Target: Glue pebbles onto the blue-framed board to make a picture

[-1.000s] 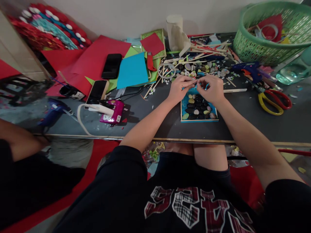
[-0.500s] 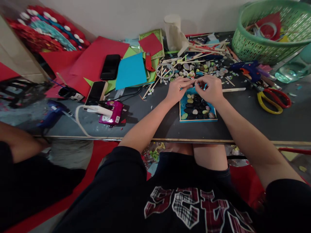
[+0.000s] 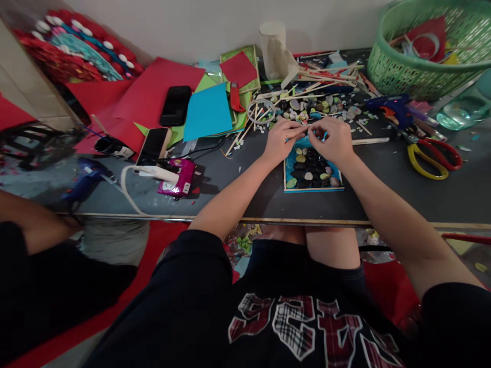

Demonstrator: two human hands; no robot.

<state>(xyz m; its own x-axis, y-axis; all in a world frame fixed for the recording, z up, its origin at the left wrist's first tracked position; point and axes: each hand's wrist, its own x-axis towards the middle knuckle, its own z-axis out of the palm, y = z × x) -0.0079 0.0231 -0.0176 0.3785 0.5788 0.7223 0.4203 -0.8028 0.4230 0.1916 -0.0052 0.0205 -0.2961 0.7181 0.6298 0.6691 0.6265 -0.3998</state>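
Observation:
A shallow blue tray (image 3: 289, 168) with thin wooden edges lies flat near the table's front. Black, yellowish and pale pebbles (image 3: 308, 176) fill much of it. Over its far left corner is my left hand (image 3: 282, 138), fingers pressed together and pointing right; what they grip is hidden. My right hand (image 3: 332, 137) is closed in a pinch at the far edge, its fingertips almost meeting the left ones. Something small and dark shows between the fingertips, too small to name. Both hands cover the tray's far side.
Loose pebbles (image 3: 326, 105) and wooden sticks (image 3: 326, 76) lie behind the hands. Scissors (image 3: 427, 161), a glue gun (image 3: 399, 110) and a green basket (image 3: 414, 76) stand right. Phones (image 3: 175, 105), blue paper (image 3: 207, 112) and a purple power adapter (image 3: 176, 179) lie left. Another person's arm (image 3: 30, 225) is at far left.
Both hands keep the same place and pose at the tray's far edge. The whole view has shifted very slightly; nothing else visibly differs.

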